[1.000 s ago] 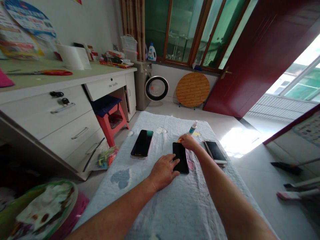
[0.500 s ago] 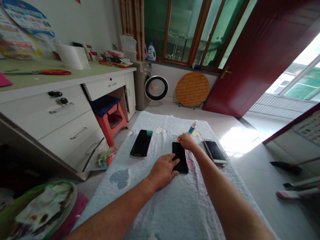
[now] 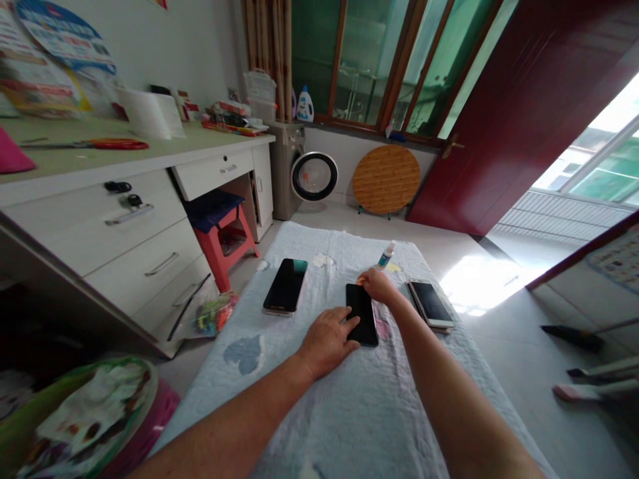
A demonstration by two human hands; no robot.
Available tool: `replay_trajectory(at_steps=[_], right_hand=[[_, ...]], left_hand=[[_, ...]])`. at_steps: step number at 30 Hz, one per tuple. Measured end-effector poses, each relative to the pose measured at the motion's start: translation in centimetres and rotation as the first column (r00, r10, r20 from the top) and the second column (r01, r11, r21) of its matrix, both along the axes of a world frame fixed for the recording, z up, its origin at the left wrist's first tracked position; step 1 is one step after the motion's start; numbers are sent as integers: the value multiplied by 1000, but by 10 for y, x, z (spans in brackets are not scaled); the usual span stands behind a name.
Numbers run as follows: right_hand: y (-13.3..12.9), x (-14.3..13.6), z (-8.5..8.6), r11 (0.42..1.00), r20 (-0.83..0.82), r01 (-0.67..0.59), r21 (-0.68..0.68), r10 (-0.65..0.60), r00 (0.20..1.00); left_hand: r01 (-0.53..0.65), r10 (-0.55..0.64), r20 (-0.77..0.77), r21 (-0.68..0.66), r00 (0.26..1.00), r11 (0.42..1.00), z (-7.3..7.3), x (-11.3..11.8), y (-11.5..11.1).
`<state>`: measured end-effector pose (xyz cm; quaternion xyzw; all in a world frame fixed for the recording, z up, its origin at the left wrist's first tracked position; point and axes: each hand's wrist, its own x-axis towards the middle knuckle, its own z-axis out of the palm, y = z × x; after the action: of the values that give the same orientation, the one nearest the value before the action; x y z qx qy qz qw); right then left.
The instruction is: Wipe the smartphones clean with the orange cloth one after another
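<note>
A black smartphone (image 3: 365, 326) lies face up on a pale blue patterned cloth. My left hand (image 3: 327, 339) rests at its left edge, fingers spread over the lower screen. At the phone's top end, my right hand (image 3: 375, 285) is closed on a small orange cloth (image 3: 360, 281), mostly hidden by the fingers. Just beyond that hand stands a small spray bottle (image 3: 386, 255) with a white top. Another dark-screened phone (image 3: 286, 286) lies to the left. On the right, a white-framed phone (image 3: 432, 304) lies on top of another flat device.
The cloth-covered surface (image 3: 239, 412) extends toward me. A waste bin (image 3: 157, 399) stands at lower left, near a bag of colourful items (image 3: 214, 314). Beyond are a red stool (image 3: 227, 243), a white drawer desk (image 3: 124, 246) and a washing machine with its round door (image 3: 314, 176) open.
The view has shifted slightly, so everything appears a little farther right. Both hands stay at the same phone, with hardly any visible movement across it.
</note>
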<state>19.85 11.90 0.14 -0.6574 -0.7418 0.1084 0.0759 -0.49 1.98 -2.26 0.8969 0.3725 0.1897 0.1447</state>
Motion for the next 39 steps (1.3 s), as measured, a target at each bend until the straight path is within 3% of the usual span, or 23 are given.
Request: replay_trajectory(at_steps=[5, 12, 30, 34, 39], right_hand=[[-19, 19, 0, 997, -28, 75, 28, -74, 997], [-50, 11, -3, 981, -63, 179, 72, -175, 983], [-163, -8, 1, 985, -236, 168, 47, -152, 960], [-166, -10, -2, 979, -215, 193, 70, -174, 961], [-141, -12, -8, 958, -172, 251, 136, -227, 959]], left_hand=[[9, -9, -11, 10, 1000, 1000, 3, -1, -1], [12, -12, -23, 6, 1000, 1000, 2, -1, 0], [16, -14, -38, 44, 999, 999, 0, 0, 0], [20, -18, -42, 41, 999, 999, -1, 1, 1], [39, -38, -49, 24, 998, 999, 2, 0, 1]])
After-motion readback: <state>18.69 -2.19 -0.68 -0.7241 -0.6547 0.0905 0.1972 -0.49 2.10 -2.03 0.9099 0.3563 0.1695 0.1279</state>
